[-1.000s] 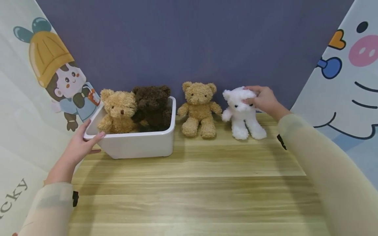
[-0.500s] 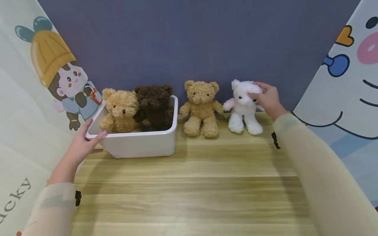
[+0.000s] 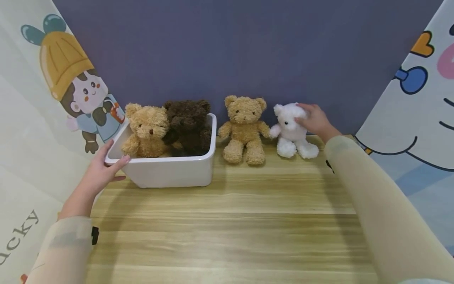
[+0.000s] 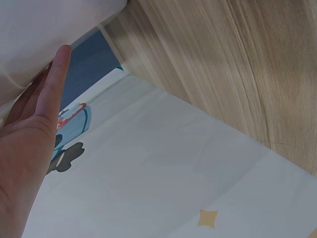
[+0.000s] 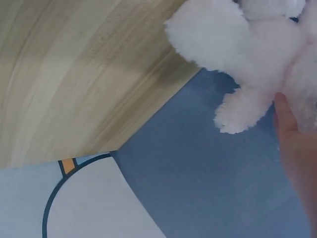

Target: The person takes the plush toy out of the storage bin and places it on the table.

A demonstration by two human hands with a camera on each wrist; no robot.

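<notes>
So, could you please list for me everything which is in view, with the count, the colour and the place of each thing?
tabletop: 1, pale brown wood grain, across the foreground
bin: 1, white, at the tabletop's left
tan bears: 2, tan, one in the bin, one just right of it
brown bear: 1, dark brown, in the bin, at its right
white bear: 1, white, rightmost in the row
back wall: 1, blue-grey, behind the bears
printed panels: 2, mostly white with cartoons, one each side
small pieces: 2, black, by the cuffs, unclear what
sleeves: 2, cream, on both forearms
left grip: 1, bare, at the bin's near left corner
right grip: 1, bare, holding the white bear's head
</notes>
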